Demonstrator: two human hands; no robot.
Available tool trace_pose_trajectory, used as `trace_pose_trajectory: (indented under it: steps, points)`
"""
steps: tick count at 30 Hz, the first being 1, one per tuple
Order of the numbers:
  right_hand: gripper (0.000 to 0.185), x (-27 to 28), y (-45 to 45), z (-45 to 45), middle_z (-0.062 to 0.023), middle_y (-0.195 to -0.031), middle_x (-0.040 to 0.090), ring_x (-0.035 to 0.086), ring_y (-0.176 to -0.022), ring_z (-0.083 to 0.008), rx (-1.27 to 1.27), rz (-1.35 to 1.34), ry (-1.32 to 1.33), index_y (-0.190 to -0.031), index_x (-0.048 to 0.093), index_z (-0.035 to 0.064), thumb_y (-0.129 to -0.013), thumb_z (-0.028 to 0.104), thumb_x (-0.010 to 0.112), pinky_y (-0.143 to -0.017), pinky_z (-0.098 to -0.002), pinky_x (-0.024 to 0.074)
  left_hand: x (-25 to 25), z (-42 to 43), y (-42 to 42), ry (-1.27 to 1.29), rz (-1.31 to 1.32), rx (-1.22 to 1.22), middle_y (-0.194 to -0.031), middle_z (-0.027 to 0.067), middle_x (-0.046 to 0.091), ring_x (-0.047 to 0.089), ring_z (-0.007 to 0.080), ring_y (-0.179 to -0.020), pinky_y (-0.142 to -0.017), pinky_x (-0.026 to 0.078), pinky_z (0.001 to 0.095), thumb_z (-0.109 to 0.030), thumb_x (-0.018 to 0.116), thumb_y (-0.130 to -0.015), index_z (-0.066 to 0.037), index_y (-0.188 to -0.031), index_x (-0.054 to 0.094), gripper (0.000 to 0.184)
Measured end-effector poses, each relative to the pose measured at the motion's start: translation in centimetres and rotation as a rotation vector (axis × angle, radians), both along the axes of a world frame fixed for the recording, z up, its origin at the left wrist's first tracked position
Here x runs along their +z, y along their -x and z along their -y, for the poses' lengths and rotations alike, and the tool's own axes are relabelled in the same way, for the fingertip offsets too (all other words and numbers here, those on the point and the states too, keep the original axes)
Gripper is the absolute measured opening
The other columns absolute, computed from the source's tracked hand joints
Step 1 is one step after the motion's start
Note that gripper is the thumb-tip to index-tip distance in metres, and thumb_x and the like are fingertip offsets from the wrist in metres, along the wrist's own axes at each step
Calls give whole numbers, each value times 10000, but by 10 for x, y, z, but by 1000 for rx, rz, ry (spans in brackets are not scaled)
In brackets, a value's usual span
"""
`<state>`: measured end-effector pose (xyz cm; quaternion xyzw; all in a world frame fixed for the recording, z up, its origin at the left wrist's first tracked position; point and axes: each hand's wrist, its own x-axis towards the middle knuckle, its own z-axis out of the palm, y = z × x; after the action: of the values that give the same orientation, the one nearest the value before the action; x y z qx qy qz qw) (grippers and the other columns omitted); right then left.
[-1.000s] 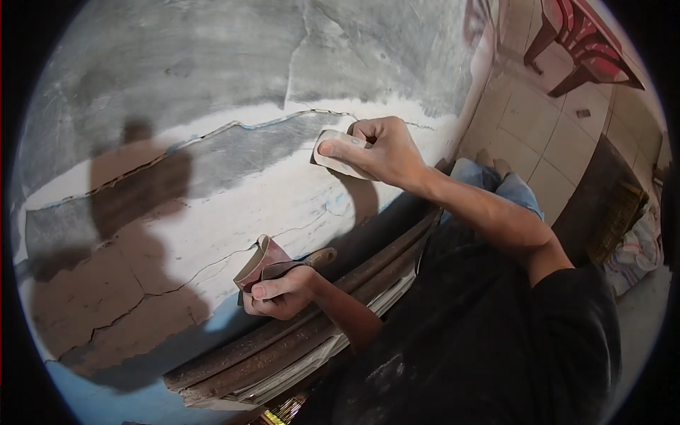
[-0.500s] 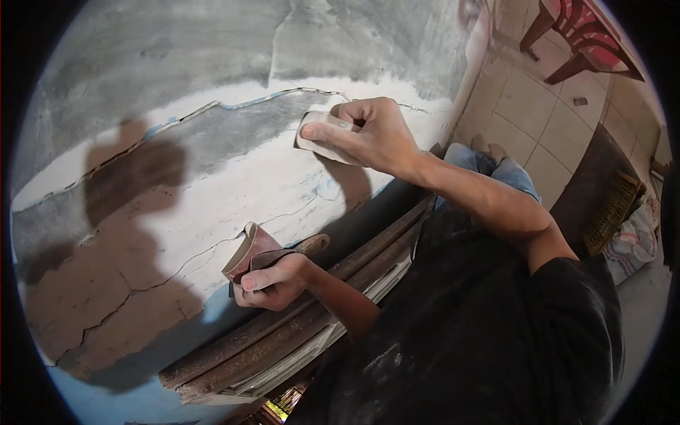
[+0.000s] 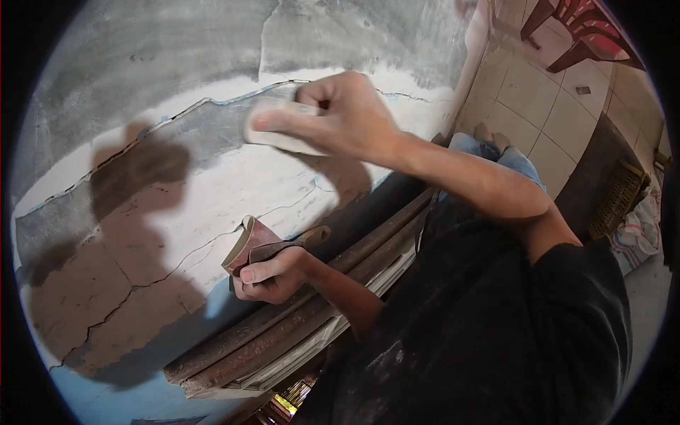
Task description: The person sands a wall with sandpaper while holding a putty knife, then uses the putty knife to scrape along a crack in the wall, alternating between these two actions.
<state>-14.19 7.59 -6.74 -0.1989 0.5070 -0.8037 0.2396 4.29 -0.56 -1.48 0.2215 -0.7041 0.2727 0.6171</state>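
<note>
My right hand (image 3: pixel 350 120), slightly blurred, pinches a flat cream-coloured block (image 3: pixel 278 139) against or close to the wall (image 3: pixel 212 46), just below the long upper crack; whether it touches cannot be made out. Lower down, my left hand (image 3: pixel 276 275) holds a curled piece of reddish sandpaper (image 3: pixel 261 237) together with a putty knife, whose wooden handle (image 3: pixel 313 236) sticks out towards the right. Grey plaster, a white band and bare brownish patches cover the wall. A second crack runs beside the left hand.
Brown ledges (image 3: pixel 241 347) run along the wall under my left forearm. On the tiled floor (image 3: pixel 528 92) stands a red chair (image 3: pixel 591 32) at the upper right. A yellow crate (image 3: pixel 618 202) and a striped white sack (image 3: pixel 637 237) lie at the right.
My right hand has moved left and up along the wall with the block. My left hand has shifted slightly left and up in the view, still holding the sandpaper and putty knife.
</note>
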Motion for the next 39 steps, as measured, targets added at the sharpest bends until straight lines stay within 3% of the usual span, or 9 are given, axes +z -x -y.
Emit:
trace_pose_trajectory:
  steps: [2, 7, 10, 11, 19, 23, 29, 32, 39]
  points:
    - [656, -29, -2, -3, 23, -393, 377, 329, -393, -77, 11, -33, -55, -419, 448, 76, -755, 553, 748, -383, -291, 274, -1, 0, 0, 15, 9, -20, -805, 116, 520, 527, 229, -757, -696, 444, 354, -262, 414, -1019, 37, -788, 526, 394]
    - [681, -2, 12, -3, 12, -391, 341, 302, -402, -92, -4, -110, -25, -413, 460, 79, -750, 613, 717, -388, -301, 249, -4, -7, 12, -90, -123, -54, -828, 103, 521, 531, 227, -770, -688, 455, 344, -297, 426, -1018, 41, -803, 531, 414]
    - [698, -13, 9, -4, 9, -400, 316, 289, -417, -104, -32, -144, -77, -418, 459, 69, -741, 633, 712, -397, -316, 248, -1, 1, 1, -3, -6, 13, -845, 107, 530, 540, 221, -781, -691, 461, 348, -302, 422, -1020, 42, -806, 541, 422]
    - [575, -33, 6, -6, 28, -431, 422, 365, -442, -41, -24, -225, -140, -443, 482, 96, -775, 464, 774, -402, -249, 271, -2, 4, -1, 20, -5, 9, -850, 114, 543, 543, 220, -777, -687, 462, 353, -303, 423, -1019, 44, -810, 553, 425]
    - [573, -29, 11, -14, 50, -452, 402, 342, -458, -49, 37, -182, -149, -466, 492, 84, -745, 485, 791, -409, -254, 246, -4, -6, 13, -78, -136, 2, -835, 112, 537, 534, 217, -753, -682, 447, 352, -294, 415, -1020, 50, -799, 541, 427]
    - [578, -38, 6, -10, 53, -461, 387, 332, -456, -52, 15, -129, -84, -458, 476, 89, -739, 479, 797, -406, -254, 241, -3, 2, 2, -13, -33, -30, -831, 112, 537, 529, 215, -741, -681, 446, 346, -282, 401, -1025, 43, -767, 515, 429]
    - [560, 10, 11, -5, 33, -448, 414, 361, -449, -36, -28, -280, -53, -475, 505, 67, -745, 461, 797, -397, -241, 263, -1, -2, 3, 6, 5, 56, -824, 102, 516, 527, 199, -721, -662, 450, 324, -289, 375, -1032, 34, -766, 491, 434]
    - [667, -30, 11, -10, -19, -397, 407, 365, -390, -116, 9, -224, -164, -461, 511, 59, -730, 633, 719, -405, -314, 302, -2, -3, 3, -5, -4, 33, -827, 101, 514, 531, 199, -728, -656, 456, 325, -294, 377, -1030, 33, -778, 504, 432]
    - [660, -9, 13, -11, -30, -392, 419, 381, -373, -129, -49, -350, -159, -496, 576, 44, -720, 650, 713, -404, -306, 320, -3, -4, 8, -27, -48, 30, -842, 104, 530, 534, 204, -736, -651, 459, 335, -285, 394, -1022, 33, -785, 531, 419]
